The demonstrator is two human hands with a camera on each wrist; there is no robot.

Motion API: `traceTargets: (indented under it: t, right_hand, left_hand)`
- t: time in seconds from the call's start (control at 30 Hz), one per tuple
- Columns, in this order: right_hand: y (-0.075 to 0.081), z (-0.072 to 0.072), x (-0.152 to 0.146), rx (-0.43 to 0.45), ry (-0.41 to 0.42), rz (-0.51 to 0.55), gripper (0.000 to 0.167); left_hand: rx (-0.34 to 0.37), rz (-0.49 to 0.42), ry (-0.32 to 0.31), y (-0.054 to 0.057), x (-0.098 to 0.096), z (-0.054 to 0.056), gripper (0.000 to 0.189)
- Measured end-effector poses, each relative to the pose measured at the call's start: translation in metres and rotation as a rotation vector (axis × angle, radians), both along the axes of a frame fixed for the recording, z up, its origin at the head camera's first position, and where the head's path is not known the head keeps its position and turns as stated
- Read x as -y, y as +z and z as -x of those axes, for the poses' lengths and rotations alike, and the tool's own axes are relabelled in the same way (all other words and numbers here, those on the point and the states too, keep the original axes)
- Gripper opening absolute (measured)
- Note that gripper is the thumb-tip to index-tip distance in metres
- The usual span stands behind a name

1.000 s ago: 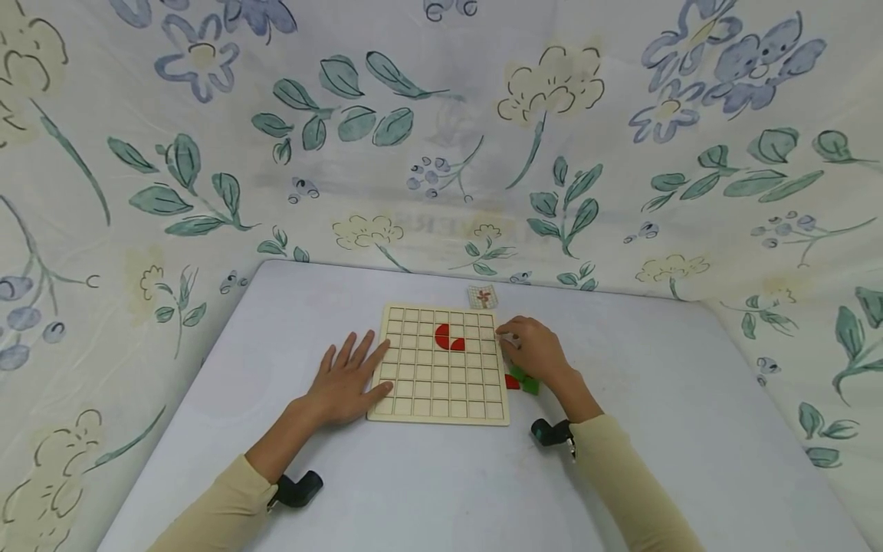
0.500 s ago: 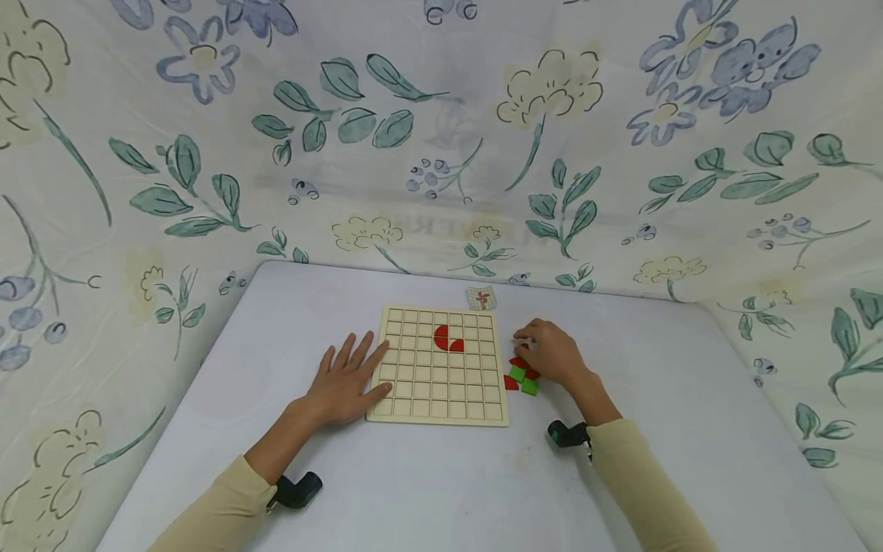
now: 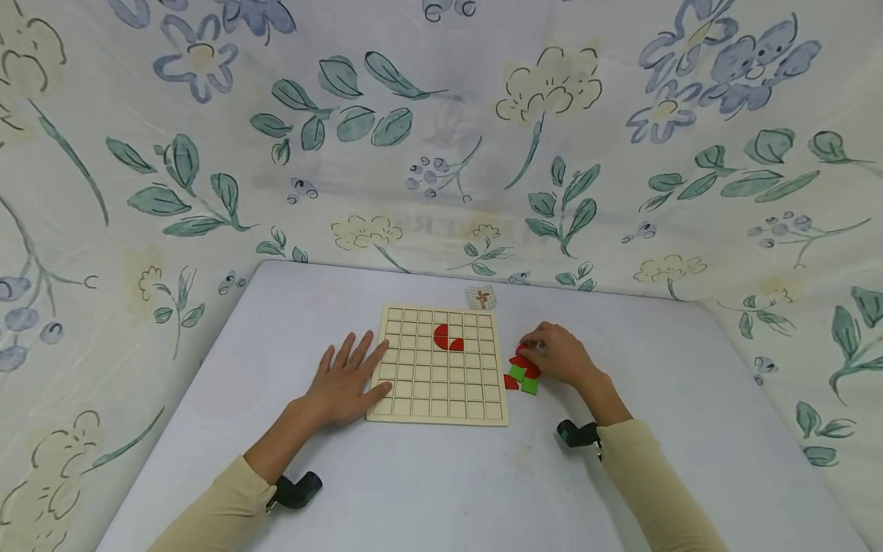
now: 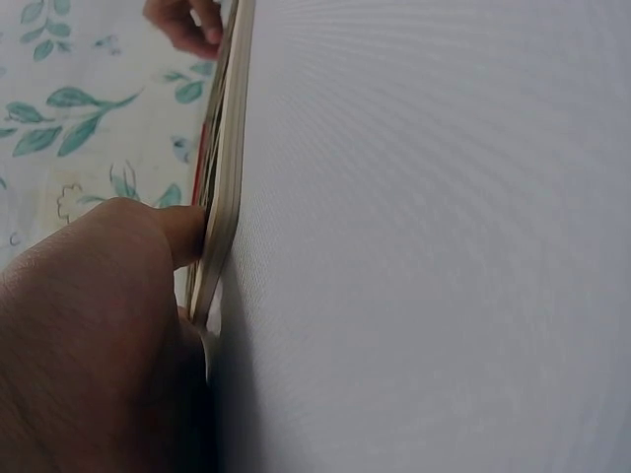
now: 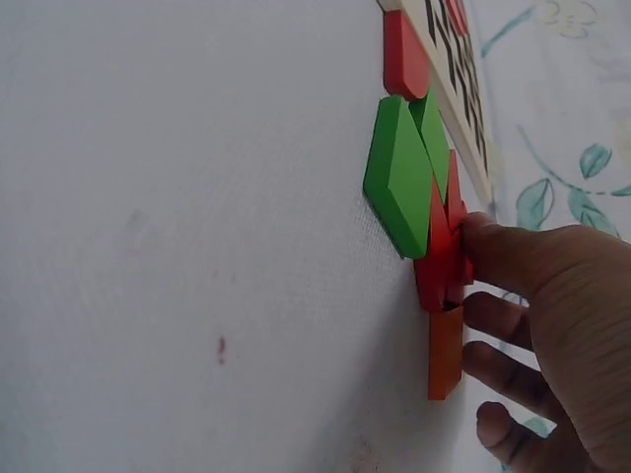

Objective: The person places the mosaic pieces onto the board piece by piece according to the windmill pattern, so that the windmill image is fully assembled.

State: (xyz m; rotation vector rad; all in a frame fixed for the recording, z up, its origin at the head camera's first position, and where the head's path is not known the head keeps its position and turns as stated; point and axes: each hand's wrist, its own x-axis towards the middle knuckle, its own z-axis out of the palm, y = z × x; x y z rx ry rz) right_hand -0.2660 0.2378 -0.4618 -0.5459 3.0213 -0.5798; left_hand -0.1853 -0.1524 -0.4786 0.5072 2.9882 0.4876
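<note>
– White tabletop (image 3: 428, 483) is backed by floral cloth (image 3: 455, 153). How are the fingers held?

– On the left hand (image 3: 343, 387) they are straight and fanned apart, with thumb and fingertips rested on the edge of the gridded board (image 3: 414, 387). Nothing is gripped there. On the right hand (image 3: 560, 354) they are bent, and the thumb tip is set against the clustered red tiles (image 5: 434, 246). Whether one is pinched cannot be told.

– What is found around those fingertips?

– An orange tile (image 5: 446, 355) is seen close to the other fingers. Two green tiles (image 3: 529, 386) are laid against the cluster, and a separate red tile (image 3: 510, 382) is placed just beside the board's right edge.

– And on the board?

– Red shapes (image 3: 441, 337) are held in its upper middle cells. Beyond its far right corner, a small card (image 3: 481, 297) is printed with a grid and a red motif.

– Can any writing be read?

– Faint lettering (image 3: 431, 222) is shown low on the cloth, too pale to be read surely. No brand can be made out on the black wrist cameras (image 3: 300, 489).
</note>
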Motion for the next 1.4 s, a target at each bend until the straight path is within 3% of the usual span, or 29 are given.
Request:
traceTargets:
  t: [0.2, 0.47, 0.8, 1.03, 1.4]
  right_hand:
    - [-0.001, 0.002, 0.001, 0.09, 0.003, 0.074, 0.009]
    - [-0.001, -0.002, -0.007, 0.126, 0.014, 0.145, 0.014]
    - [-0.002, -0.005, -0.008, 0.195, -0.044, 0.202, 0.012]
    - [0.003, -0.005, -0.009, 0.265, -0.052, 0.324, 0.017]
    - [0.004, -0.005, 0.0, 0.239, -0.094, 0.412, 0.014]
  left_hand:
    - [-0.007, 0.0, 0.004, -0.001, 0.001, 0.0, 0.074]
    - [-0.002, -0.028, -0.004, -0.003, 0.001, 0.001, 0.074]
    - [-0.005, -0.001, -0.004, -0.003, 0.001, 0.001, 0.075]
    - [0.004, 0.001, -0.006, -0.004, 0.001, 0.002, 0.075]
    - [-0.014, -0.004, -0.004, -0.004, 0.0, 0.001, 0.075]
